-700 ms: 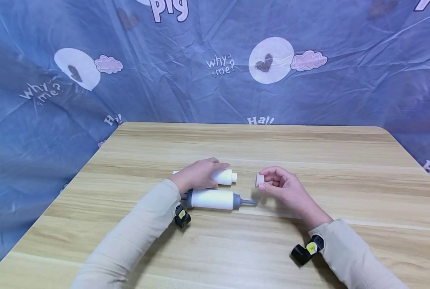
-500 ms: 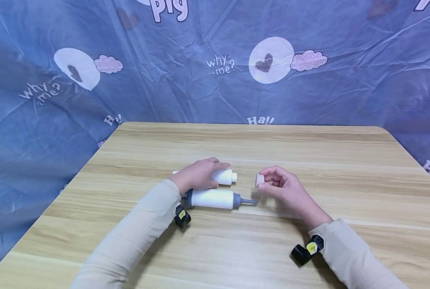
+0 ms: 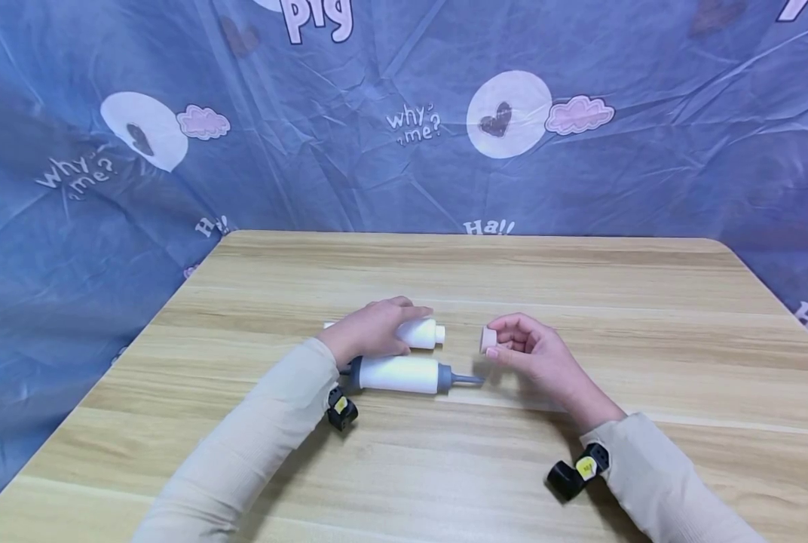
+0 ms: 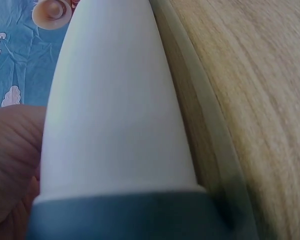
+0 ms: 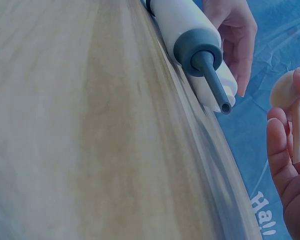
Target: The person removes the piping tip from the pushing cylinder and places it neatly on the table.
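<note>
1. Pale cap point(image 3: 488, 339): was held above the wooden table point(image 3: 445, 467), near the neck of the white bottle point(image 3: 420, 333) but apart from it; showed a rounded head and a thin stem-like piece in the right wrist view.
2. Right hand point(image 3: 526, 345): pinched the cap between thumb and fingertips, with the other fingers lightly bent; reached forward and inward from the right.
3. Left hand point(image 3: 370, 329): arched across the white bottle, grasping from above, with thumb on the near side and fingers on the far side.
4. White bottle: lay sideways beneath the left hand, neck toward the cap.
5. Grey-and-white pump point(image 3: 402, 375): lay alongside, nearer the person, nozzle pointing rightward.
</note>
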A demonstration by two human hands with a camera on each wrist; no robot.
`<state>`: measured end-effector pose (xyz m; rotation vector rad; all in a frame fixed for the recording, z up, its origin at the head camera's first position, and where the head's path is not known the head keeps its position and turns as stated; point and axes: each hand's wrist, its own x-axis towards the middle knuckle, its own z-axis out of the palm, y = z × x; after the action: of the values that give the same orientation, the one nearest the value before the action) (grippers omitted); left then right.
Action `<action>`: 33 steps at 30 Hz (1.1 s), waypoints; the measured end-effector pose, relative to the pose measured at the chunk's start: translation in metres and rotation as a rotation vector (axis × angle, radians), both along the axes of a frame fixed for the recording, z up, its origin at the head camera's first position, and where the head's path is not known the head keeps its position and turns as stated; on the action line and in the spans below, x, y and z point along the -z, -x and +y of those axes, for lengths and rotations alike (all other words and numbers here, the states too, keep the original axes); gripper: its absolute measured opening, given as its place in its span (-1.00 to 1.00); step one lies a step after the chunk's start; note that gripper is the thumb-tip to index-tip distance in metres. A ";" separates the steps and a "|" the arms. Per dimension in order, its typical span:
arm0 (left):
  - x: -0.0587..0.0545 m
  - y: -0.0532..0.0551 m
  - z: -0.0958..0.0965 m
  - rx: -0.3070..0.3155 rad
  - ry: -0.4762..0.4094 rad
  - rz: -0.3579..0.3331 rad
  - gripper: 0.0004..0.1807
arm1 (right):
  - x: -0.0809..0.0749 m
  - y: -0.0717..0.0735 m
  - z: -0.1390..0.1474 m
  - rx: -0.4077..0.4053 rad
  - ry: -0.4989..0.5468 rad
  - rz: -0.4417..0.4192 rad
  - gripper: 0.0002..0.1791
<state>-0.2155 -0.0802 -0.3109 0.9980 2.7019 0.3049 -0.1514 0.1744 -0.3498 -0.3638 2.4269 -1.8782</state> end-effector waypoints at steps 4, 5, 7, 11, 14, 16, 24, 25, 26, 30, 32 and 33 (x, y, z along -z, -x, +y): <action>-0.001 -0.001 -0.001 0.001 -0.004 -0.002 -0.24 | 0.000 -0.001 -0.001 0.000 0.005 -0.009 -0.56; -0.001 -0.001 -0.001 0.001 -0.005 -0.003 -0.24 | 0.000 -0.001 -0.001 0.000 0.006 -0.009 -0.56; -0.003 -0.003 -0.001 0.014 -0.017 0.006 -0.25 | 0.000 0.000 -0.001 0.000 0.007 -0.009 -0.56; -0.007 -0.007 0.001 0.090 -0.105 0.061 -0.29 | 0.000 0.000 -0.002 0.000 0.008 -0.008 -0.57; -0.011 -0.012 0.006 0.156 -0.210 0.088 -0.33 | 0.000 0.000 -0.002 -0.005 0.025 0.000 -0.58; -0.013 -0.016 0.010 0.187 -0.284 0.087 -0.36 | 0.000 0.000 -0.003 -0.011 0.040 0.008 -0.60; -0.008 -0.032 0.024 0.215 -0.584 0.079 -0.43 | -0.001 -0.001 -0.004 -0.071 0.118 0.039 -0.74; -0.007 -0.034 0.026 0.214 -0.623 0.071 -0.44 | -0.002 -0.001 -0.004 -0.080 0.129 0.040 -0.74; -0.005 -0.035 0.027 0.210 -0.657 0.059 -0.45 | -0.002 -0.001 -0.004 -0.088 0.142 0.040 -0.74; 0.000 -0.038 0.033 0.178 -0.749 0.010 -0.46 | -0.002 -0.002 -0.005 -0.119 0.196 0.042 -0.73; 0.002 -0.040 0.035 0.151 -0.766 -0.008 -0.45 | -0.002 -0.002 -0.006 -0.139 0.228 0.047 -0.72; 0.003 -0.041 0.035 0.139 -0.775 -0.018 -0.45 | -0.002 -0.003 -0.006 -0.149 0.241 0.049 -0.71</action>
<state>-0.1748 -0.0447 -0.3140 1.3314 2.4877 1.3851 -0.1488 0.1686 -0.3479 -0.5918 2.1359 -2.1203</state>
